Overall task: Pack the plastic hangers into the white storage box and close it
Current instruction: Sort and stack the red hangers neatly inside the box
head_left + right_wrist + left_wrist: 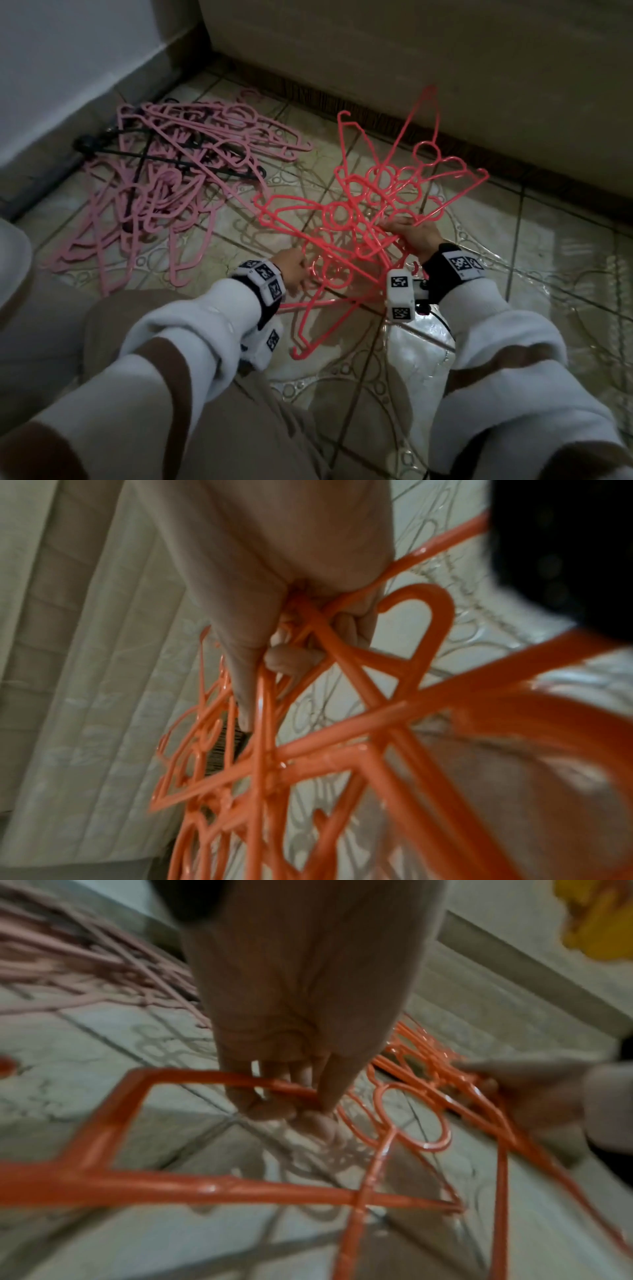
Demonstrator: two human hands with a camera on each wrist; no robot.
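Because the coral hangers (373, 219) are light, stiff, glossy and tangle-prone, the right hand (416, 236) clamps their gathered necks; the left hand (291, 269) pinches one bar.

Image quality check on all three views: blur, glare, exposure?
Head view: dim, dark corners, sharp enough; glare on the glossy floor tiles at right. Left wrist view: motion-blurred, left hand soft, near orange hanger smeared. Right wrist view: blurred too, right hand soft, highlights on orange hangers.

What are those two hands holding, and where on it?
Both grip the bright orange hangers: the left hand curls round one hanger's bar, the right hand clutches several crossed bars near a hook.
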